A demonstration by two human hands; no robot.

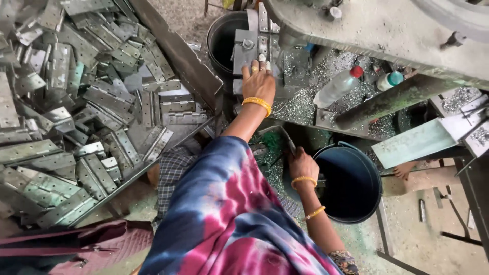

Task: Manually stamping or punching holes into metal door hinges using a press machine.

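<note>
My left hand (259, 82), with a ring and a yellow bangle, reaches up to the grey press machine (356, 25). Its fingertips hold a small metal piece (262, 57) against the tooling block (245, 48). My right hand (301, 164), lower and nearer to me, is closed around a thin metal lever (287, 140) beside the rim of a dark bucket (351, 184). A tie-dyed pink and blue sleeve (229, 214) covers my left arm.
A big heap of flat metal hinges (86, 102) fills the tray on the left. A second black bucket (222, 40) stands behind the tooling. Two plastic bottles (336, 86) (389, 80) lie among metal shavings (300, 108). A maroon bag (81, 244) sits bottom left.
</note>
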